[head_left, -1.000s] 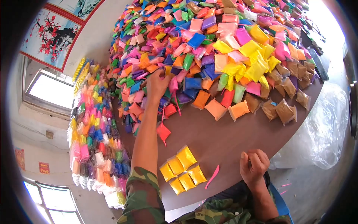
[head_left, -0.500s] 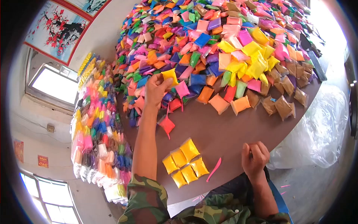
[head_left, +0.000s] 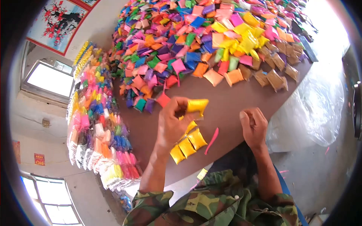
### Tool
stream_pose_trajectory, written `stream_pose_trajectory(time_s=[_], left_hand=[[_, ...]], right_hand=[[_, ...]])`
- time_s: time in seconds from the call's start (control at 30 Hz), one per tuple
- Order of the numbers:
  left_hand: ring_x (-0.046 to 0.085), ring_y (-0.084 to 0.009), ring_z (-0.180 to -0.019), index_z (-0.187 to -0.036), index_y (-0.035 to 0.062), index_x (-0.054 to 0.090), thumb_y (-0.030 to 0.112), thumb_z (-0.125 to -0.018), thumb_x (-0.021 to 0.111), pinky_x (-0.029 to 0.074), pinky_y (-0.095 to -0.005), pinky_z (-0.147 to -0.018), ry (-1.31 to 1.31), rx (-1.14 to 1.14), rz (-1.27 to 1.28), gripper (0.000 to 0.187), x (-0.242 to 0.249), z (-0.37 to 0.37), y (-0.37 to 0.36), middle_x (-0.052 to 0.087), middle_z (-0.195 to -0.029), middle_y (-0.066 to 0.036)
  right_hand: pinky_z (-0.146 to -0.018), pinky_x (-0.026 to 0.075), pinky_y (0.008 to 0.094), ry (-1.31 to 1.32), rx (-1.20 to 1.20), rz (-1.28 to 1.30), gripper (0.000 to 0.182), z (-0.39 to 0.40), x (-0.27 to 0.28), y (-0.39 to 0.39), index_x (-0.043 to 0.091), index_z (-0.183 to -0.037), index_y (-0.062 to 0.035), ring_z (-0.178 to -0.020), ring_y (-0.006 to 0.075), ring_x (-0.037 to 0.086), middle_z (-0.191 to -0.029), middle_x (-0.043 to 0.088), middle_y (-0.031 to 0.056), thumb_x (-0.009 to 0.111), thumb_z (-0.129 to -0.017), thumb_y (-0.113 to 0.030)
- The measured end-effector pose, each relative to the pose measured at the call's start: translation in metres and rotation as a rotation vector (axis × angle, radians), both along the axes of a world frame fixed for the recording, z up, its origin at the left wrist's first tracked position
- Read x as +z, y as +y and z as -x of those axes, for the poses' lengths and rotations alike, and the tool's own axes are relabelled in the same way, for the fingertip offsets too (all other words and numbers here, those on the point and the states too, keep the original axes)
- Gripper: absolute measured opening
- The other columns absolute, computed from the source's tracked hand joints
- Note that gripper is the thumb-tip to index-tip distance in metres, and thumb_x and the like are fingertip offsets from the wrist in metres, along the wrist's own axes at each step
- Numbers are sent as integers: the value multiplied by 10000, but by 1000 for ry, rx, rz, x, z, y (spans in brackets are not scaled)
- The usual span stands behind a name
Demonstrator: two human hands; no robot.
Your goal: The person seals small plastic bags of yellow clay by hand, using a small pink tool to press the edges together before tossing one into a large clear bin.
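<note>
Pinched between the fingers of my left hand (head_left: 173,122) is a yellow packet (head_left: 197,106). Under and just beyond that hand, yellow packets (head_left: 187,147) lie close together on the brown table (head_left: 226,103), partly hidden by the hand. A pink plastic stick (head_left: 212,141) rests to their right. My right hand (head_left: 254,129) hovers near the table's edge with its fingers curled; whether anything is inside is hidden. A red packet (head_left: 163,100) lies just past my left hand.
A big heap of coloured packets (head_left: 166,49) covers the far part of the table. Bundles of bagged packets (head_left: 98,124) stand at the left. Clear plastic bags (head_left: 313,113) hang at the right, and a dark flat object (head_left: 308,49) lies on the far right edge.
My left hand has come back from the heap with the yellow packet, to above the grouped yellow packets. The camera view has shifted, and my right hand remains curled.
</note>
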State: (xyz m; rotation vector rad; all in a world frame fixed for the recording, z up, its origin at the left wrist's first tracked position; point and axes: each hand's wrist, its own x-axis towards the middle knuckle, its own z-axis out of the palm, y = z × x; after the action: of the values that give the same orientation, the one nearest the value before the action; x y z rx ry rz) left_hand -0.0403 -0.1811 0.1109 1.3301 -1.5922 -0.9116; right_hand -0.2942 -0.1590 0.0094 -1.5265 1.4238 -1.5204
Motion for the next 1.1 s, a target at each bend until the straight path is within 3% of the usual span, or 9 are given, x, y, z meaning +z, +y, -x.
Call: stream_pose_trajectory(time_s=[0.17,0.3,0.43,0.53,0.67,0.7,0.83,1.03,1.1], left_hand=[[714,-279,-1052,-1015,74,675,-138,-772,811,563,-367,-901,-220,-99,351,350,-28,39,65,738,-1134,-108],[687,-263,-1145,-1164,76,704,-109,-803,796,569,-379,-943,-444,-122,523,416,-41,52,98,718,-1243,-127],[678,-213,-1146,-1389,-25,614,-14,-940,708,601,-340,-940,-14,129,93,459,-52,51,130,702,-1249,-135],[680,-161,-1089,-1347,-17,647,126,-990,763,603,-291,-845,409,43,-355,402,-58,43,149,710,-1207,-89],[679,-105,-975,-1335,3,704,165,-1028,717,573,-274,-825,425,128,-404,347,-67,52,160,731,-1062,-38],[655,-88,-879,-1150,-4,745,163,-1012,763,548,-271,-785,400,150,-361,218,-71,53,163,711,-934,-20],[607,-112,-777,-1023,-8,714,77,-968,769,492,-322,-664,56,40,-120,115,-86,46,169,642,-824,-65],[585,-104,-753,-1027,-10,720,79,-977,749,497,-306,-665,-81,69,-49,106,-79,55,175,648,-814,-52],[584,-86,-758,-1071,-9,728,91,-987,737,498,-288,-668,4,87,-218,131,-79,55,179,661,-830,-35]], right_hand=[[-698,521,247,-615,528,-422,272,-3,28,48,668,-1222,31,-814,76,652,-943,718,19,660,-1065,-190],[-728,517,224,-742,631,-566,358,-12,19,78,658,-1285,27,-843,69,662,-1017,734,41,725,-1038,-223],[-728,507,219,-868,554,-527,333,-15,3,94,639,-1275,39,-879,62,656,-1026,741,42,746,-1017,-144],[-783,542,241,-898,628,-502,324,-21,-9,104,630,-1266,41,-919,80,675,-1061,737,51,745,-1012,-124],[-891,565,276,-763,657,-603,310,-23,-1,119,623,-1254,50,-997,106,690,-1105,725,61,735,-1013,-111],[-916,564,284,-707,676,-619,310,-20,-2,120,622,-1259,51,-1016,110,690,-1112,722,61,729,-1016,-108],[-912,556,282,-575,701,-630,276,-18,-5,127,651,-1251,47,-1014,101,675,-1092,717,52,712,-1031,-108],[-860,516,253,-809,676,-588,187,-25,-33,136,719,-1156,34,-961,79,636,-1030,706,21,711,-1038,-111],[-866,513,250,-779,648,-571,174,-25,-38,138,722,-1145,31,-961,75,635,-1019,701,11,710,-1037,-105]])
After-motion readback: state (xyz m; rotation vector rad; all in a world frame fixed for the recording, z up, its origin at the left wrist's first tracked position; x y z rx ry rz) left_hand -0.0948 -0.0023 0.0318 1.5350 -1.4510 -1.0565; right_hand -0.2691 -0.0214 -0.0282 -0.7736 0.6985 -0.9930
